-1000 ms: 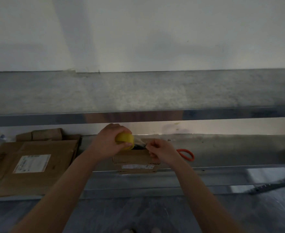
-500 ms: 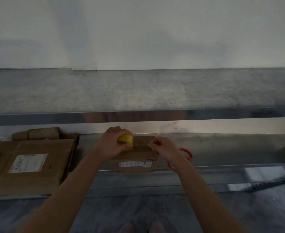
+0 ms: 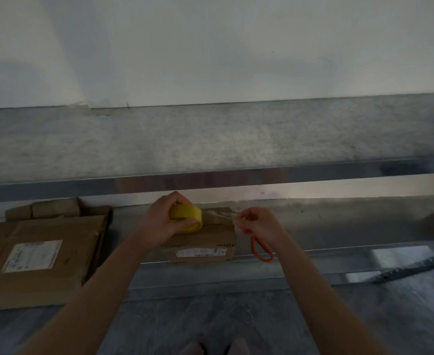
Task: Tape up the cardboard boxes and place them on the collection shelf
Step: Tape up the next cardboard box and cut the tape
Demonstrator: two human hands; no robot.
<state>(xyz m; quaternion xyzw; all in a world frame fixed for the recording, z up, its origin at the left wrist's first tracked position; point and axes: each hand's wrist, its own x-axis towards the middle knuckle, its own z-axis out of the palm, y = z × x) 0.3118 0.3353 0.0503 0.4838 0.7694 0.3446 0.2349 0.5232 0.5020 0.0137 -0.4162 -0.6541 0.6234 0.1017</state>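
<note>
A small cardboard box (image 3: 212, 240) with a white label on its front stands on the lower metal shelf (image 3: 339, 224). My left hand (image 3: 159, 221) grips a yellow tape roll (image 3: 186, 217) over the box's top left part. A strip of clear tape (image 3: 219, 216) runs from the roll across the box top to my right hand (image 3: 255, 222), which pinches the tape's free end just past the box's right edge. Orange-handled scissors (image 3: 260, 251) hang below my right hand; the blades are hidden.
Flattened cardboard (image 3: 41, 254) with a white label lies on the shelf at the left, with smaller boxes (image 3: 44, 208) behind it. The upper shelf's (image 3: 210, 142) metal edge runs just above my hands. A dark bar (image 3: 413, 269) lies at the right on the grey floor.
My right hand has pulled the tape end rightwards past the box's edge, drawing the strip out from the roll. The scissors came off the shelf and now dangle under that hand.
</note>
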